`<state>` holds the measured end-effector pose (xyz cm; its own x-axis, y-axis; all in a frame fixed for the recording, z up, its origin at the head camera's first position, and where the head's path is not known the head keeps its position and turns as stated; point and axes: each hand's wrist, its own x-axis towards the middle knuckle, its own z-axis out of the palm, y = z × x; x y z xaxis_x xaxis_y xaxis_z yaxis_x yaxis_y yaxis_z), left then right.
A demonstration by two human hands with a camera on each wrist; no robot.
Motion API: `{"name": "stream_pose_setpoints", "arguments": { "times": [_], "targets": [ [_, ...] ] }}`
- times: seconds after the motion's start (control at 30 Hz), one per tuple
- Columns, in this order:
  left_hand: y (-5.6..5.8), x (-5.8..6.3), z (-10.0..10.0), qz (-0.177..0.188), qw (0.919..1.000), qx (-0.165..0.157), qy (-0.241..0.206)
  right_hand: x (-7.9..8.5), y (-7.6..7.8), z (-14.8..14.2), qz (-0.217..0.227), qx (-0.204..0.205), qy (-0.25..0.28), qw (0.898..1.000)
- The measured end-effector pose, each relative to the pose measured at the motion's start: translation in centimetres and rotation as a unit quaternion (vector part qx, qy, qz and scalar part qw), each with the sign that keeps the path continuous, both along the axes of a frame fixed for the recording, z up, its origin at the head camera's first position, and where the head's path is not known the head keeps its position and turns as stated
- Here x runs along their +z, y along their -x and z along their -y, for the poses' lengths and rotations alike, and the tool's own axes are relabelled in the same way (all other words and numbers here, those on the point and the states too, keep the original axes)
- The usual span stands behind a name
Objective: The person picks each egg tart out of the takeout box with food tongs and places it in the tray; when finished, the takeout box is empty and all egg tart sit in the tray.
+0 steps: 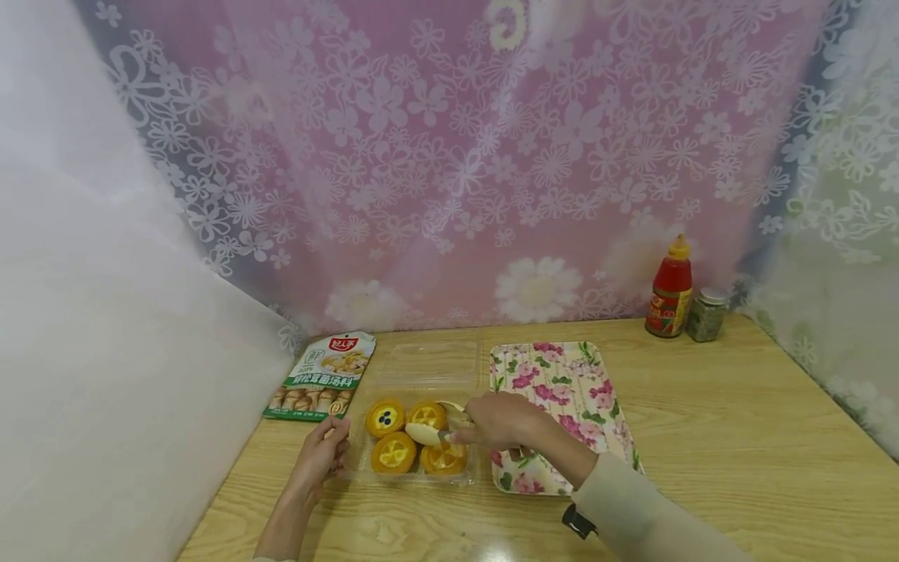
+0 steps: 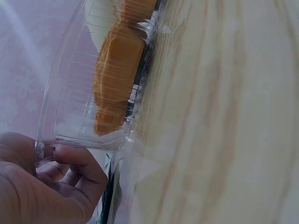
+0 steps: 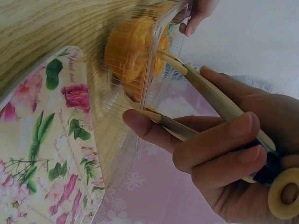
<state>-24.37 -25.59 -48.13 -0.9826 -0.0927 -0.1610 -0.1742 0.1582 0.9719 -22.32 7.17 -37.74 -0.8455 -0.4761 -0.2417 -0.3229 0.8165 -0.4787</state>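
My left hand (image 1: 319,457) pinches the rim of a clear plastic box (image 2: 93,142) at its left side, thumb and fingers curled on the edge. Inside the box lie several egg tarts (image 1: 393,453), golden with yellow tops; the back-left one has dark blue berries. My right hand (image 1: 502,421) grips a pair of tongs (image 3: 212,95) with cream tips, metal arms and a ring at the end. The tongs are spread, their tips over the right-hand tarts. Whether they touch a tart I cannot tell. The box's hinged lid (image 1: 430,361) lies back behind it.
A flowered tray (image 1: 562,375) lies right of the box, under my right forearm. A green-and-white food packet (image 1: 323,375) is at the back left. A red sauce bottle (image 1: 670,293) and a small spice jar (image 1: 706,314) stand at the back right of the wooden table (image 1: 730,437).
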Motion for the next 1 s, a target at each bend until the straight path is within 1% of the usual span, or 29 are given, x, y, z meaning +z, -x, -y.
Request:
{"name": "stream_pose_setpoints", "arguments": {
  "times": [0.4,0.5,0.67,0.87,1.0],
  "targets": [
    [0.1,0.0,0.0,0.0,1.0,0.006,0.0,-0.4,0.3,-0.9,0.026,0.008,0.057,0.998],
    [0.0,0.0,0.0,0.003,1.0,0.007,0.002,-0.5,0.3,-1.1,0.033,0.007,0.064,0.997],
    [0.0,0.0,0.0,0.005,0.9999,0.008,0.005,-0.5,0.5,-1.6,0.041,-0.002,0.093,0.995],
    [0.1,0.0,-0.1,0.005,0.9999,0.013,0.006,-0.3,0.6,-2.3,0.037,0.017,0.126,0.991],
    [0.0,0.0,0.0,0.005,0.9999,0.012,0.007,-0.2,0.4,-2.7,0.049,0.021,0.144,0.988]
  ]
}}
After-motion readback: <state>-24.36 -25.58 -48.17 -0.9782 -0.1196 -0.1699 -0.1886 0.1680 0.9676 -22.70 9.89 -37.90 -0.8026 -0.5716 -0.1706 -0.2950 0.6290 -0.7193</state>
